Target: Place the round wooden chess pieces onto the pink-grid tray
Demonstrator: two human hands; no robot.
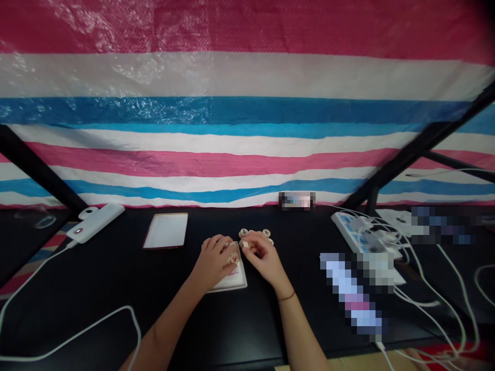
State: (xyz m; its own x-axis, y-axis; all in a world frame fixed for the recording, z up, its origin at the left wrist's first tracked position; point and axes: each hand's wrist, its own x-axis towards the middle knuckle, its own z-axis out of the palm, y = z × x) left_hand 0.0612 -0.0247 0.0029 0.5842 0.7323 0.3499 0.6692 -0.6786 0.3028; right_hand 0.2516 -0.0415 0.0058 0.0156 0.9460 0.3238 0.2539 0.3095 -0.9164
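Note:
A shallow white box [232, 286] lies on the black table, with several round xiangqi pieces [233, 258] bearing red characters in it. My left hand [212, 260] is over the box, fingers curled round these pieces and the thumb along their near side. Its fingers partly hide the pieces and the box's left side. My right hand [263, 256] is just right of the box, thumb and fingers closed on a pale xiangqi piece [246, 244]. Behind it, more pieces with dark characters [266, 233] sit on the table, partly covered by the fingers.
A white box lid [166, 230] lies at left, with a white corded device [96, 223] beyond it. At right are a power strip [344, 226] with tangled white cables and a blurred phone-like object [350, 293]. Striped sheeting [193, 159] hangs behind, between black frame bars.

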